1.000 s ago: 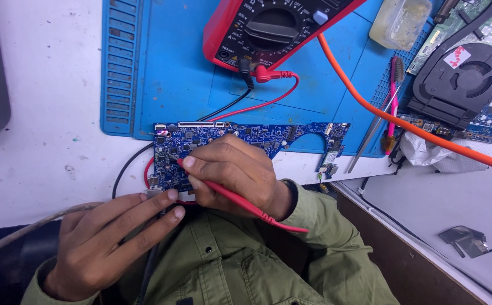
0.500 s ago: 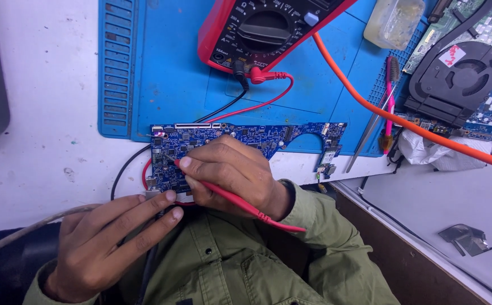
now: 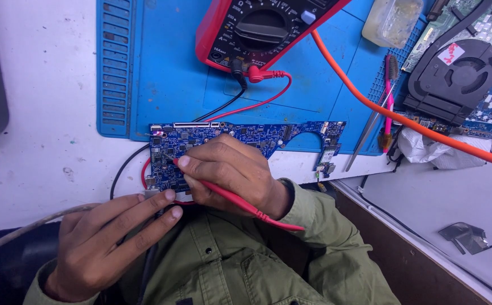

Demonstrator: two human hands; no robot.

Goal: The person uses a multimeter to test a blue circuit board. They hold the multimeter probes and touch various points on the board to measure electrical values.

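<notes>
My right hand fingers are pinching the red probe on the blue circuit board; my left hand fingers, nearly straight, are touching the board's lower-left edge

The blue circuit board looks matt, studded with small shiny metal parts. The red probe is smooth plastic. The blue mat looks rubbery and matt; the white tabletop is scuffed and stained. The green sleeve is woven cloth.

Right hand curled in a pinching grip — left hand fingers extended.
</notes>
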